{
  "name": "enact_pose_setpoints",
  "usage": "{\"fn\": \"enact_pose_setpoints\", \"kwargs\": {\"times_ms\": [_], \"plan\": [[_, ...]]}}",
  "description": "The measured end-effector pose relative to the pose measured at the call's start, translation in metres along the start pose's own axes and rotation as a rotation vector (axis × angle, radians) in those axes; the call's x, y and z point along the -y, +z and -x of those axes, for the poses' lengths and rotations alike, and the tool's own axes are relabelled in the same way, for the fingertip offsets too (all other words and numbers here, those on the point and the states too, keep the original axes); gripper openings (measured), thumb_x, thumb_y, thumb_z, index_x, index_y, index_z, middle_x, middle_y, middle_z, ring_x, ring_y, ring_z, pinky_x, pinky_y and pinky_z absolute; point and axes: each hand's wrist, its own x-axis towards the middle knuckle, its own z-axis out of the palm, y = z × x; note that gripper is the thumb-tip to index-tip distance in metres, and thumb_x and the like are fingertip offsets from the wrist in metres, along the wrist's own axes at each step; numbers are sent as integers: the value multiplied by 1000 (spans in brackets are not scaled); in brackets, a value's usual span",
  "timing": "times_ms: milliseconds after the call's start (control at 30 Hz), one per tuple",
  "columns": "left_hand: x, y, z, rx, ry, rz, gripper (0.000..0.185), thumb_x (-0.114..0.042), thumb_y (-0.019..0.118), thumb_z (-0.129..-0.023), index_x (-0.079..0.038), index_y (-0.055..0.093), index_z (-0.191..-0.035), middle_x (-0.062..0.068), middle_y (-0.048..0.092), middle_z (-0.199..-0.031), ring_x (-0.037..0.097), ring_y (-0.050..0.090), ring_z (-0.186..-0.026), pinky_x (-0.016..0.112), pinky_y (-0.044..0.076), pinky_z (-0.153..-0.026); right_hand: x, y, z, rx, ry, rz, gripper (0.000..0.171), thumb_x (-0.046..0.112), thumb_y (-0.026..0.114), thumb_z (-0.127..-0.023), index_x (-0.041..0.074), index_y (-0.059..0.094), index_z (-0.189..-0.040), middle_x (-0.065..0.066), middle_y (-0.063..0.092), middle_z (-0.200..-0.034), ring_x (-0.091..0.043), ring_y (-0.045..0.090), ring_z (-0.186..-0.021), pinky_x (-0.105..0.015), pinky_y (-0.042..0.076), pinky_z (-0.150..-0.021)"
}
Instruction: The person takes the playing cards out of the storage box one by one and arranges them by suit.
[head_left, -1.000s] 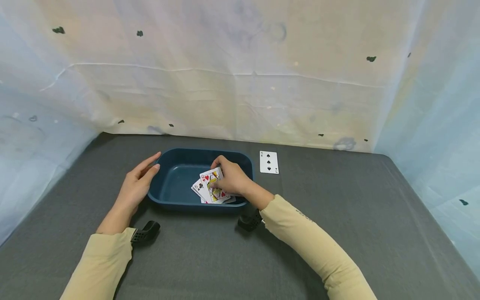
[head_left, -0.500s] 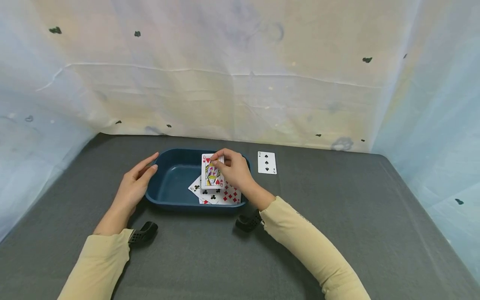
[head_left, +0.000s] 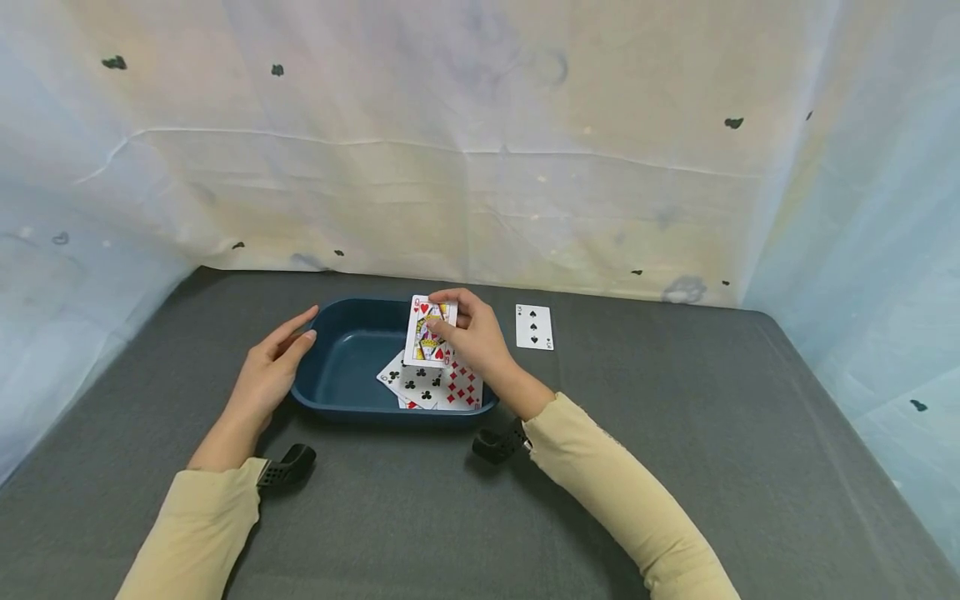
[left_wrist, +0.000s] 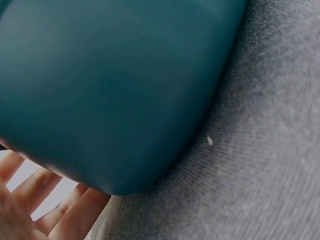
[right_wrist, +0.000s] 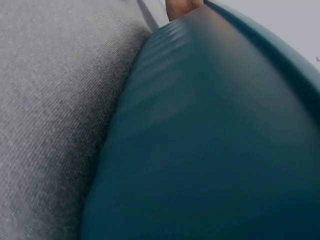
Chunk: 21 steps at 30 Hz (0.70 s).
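Head view: right hand [head_left: 474,337] fingers pinch queen of hearts [head_left: 428,332] upright above blue tray [head_left: 337,371] — left hand [head_left: 266,375] fingers straight, resting against tray's side.

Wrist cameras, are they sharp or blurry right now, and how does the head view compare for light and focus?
Left wrist view: the blue bin fills the frame, soft and out of focus, while the grey cloth shows its weave. Right wrist view: bin wall blurred, with faint rippled streaks. Head view: even, soft light, mild wide-angle bending at the edges; the queen of hearts in the right hand reads clearly.
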Motion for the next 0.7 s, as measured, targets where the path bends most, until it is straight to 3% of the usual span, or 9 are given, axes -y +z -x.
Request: {"fn": "enact_pose_setpoints", "kwargs": {"times_ms": [200,467,600,700], "plan": [[1,0,0,3,2,2,57,-50,38,-100,-27,29,-152,19,29,-154,43,27,-140,66,26,-107,-2,0,-1,24,-11,-23,40,-1,65,-86,5,56,-125,-20,64,-108,-13,66,-77,-25,56,-67],[0,-1,0,12,-1,6,58,-52,38,-99,-28,28,-152,19,29,-154,43,27,-140,66,25,-107,-2,3,-2,210,31,138,42,2,65,-89,9,55,-128,-15,64,-113,-19,68,-87,-27,57,-68],[0,-1,0,13,-8,3,58,-52,38,-100,-29,28,-152,19,28,-155,43,26,-140,66,25,-107,-2,3,-2,283,27,146,44,0,64,-89,7,53,-131,-17,63,-116,-22,68,-89,-29,57,-69],[1,-1,0,15,-11,3,58,-51,38,-100,-29,28,-152,18,28,-155,43,26,-140,66,25,-106,-3,3,-2,401,33,171,47,0,62,-91,7,50,-135,-18,62,-118,-22,67,-92,-30,57,-72]]}}
